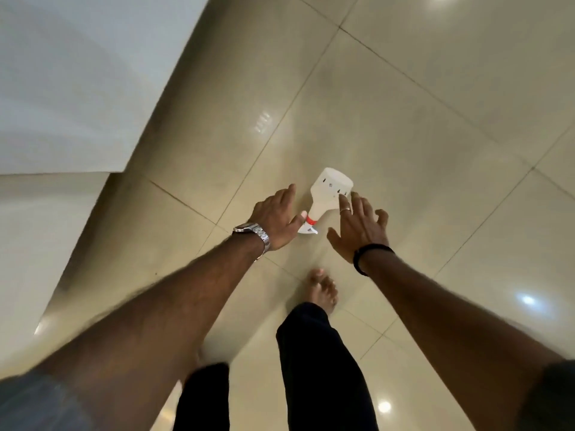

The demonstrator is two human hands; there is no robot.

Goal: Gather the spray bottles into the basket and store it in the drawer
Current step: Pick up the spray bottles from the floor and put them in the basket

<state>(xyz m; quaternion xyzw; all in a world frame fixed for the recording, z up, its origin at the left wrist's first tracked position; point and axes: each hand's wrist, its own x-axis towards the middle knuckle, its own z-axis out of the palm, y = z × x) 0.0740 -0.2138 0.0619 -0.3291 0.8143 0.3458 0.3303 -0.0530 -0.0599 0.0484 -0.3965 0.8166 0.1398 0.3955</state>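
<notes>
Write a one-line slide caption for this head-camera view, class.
Both open hands, left and right, reach down toward a white spray bottle lying on its side on the tiled floor.

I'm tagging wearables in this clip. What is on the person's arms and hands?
The left hand has a silver metal-link wristwatch at the wrist. The right hand has a thin ring on one finger and a black band around the wrist. Both forearms are bare; short greyish sleeves show only at the frame's lower corners.
</notes>
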